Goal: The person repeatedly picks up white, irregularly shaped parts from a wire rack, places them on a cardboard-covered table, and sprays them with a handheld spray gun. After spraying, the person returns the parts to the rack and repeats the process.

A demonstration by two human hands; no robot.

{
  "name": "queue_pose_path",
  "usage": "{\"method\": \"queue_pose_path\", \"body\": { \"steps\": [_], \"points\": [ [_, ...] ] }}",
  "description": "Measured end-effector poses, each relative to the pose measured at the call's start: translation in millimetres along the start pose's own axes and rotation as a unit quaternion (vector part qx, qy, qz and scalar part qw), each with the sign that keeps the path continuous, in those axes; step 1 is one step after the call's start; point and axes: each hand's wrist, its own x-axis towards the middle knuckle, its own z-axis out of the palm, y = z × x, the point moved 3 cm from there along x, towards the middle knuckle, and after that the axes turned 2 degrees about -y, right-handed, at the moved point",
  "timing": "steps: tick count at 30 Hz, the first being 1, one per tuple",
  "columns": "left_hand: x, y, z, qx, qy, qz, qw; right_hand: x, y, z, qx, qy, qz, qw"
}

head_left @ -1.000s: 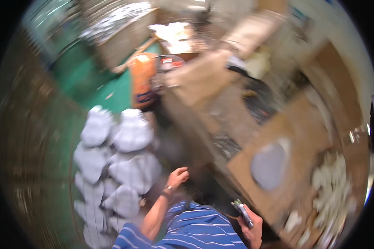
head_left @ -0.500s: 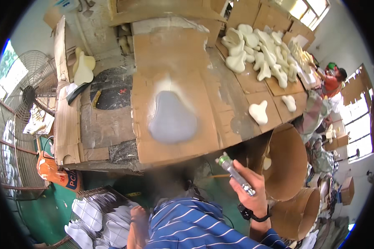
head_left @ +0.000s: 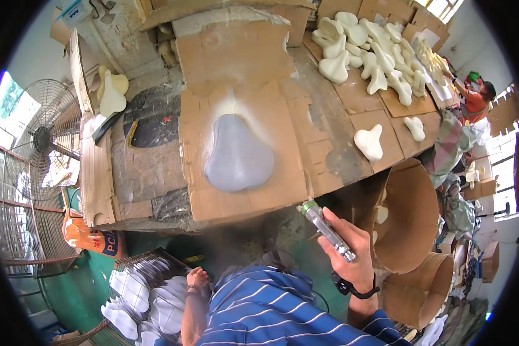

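Observation:
My right hand is wrapped round a metal spray gun with a green ring near its nozzle. The gun is held in front of the table's near edge, pointing toward the far left. On a cardboard sheet across the table lies a grey, pear-shaped foam pad. Pale overspray surrounds its narrow far end. My left hand hangs low beside my body, its fingers loosely bent and nothing visible in them. Nearest to it is a wire rack with several white, flat pieces.
Cream foam pieces are heaped at the table's far right; two lie apart nearer the edge. Another foam piece stands at the left near a wire fan. Large cardboard drums stand at right. A person in orange works beyond.
My view has shifted slightly, moving the table upward in it. My right hand still grips the spray gun, while my left hand has come up a little and its fingers show more.

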Motion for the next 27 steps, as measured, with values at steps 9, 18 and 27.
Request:
{"method": "queue_pose_path", "body": {
  "steps": [9, 18, 27],
  "points": [
    [7.9, -33.7, -9.5, -0.014, -0.004, -0.014, 1.0, -25.3, 16.1, -12.8, -0.029, -0.094, 0.042, 0.994],
    [12.6, -33.4, -8.1, -0.045, -0.021, -0.012, 0.999, -31.9, 12.0, -7.1, 0.014, -0.095, 0.062, 0.993],
    [14.7, -3.0, -2.3, -0.064, -0.034, -0.014, 0.997, -6.6, 5.1, 14.2, 0.021, -0.015, 0.002, 1.0]
  ]
}}
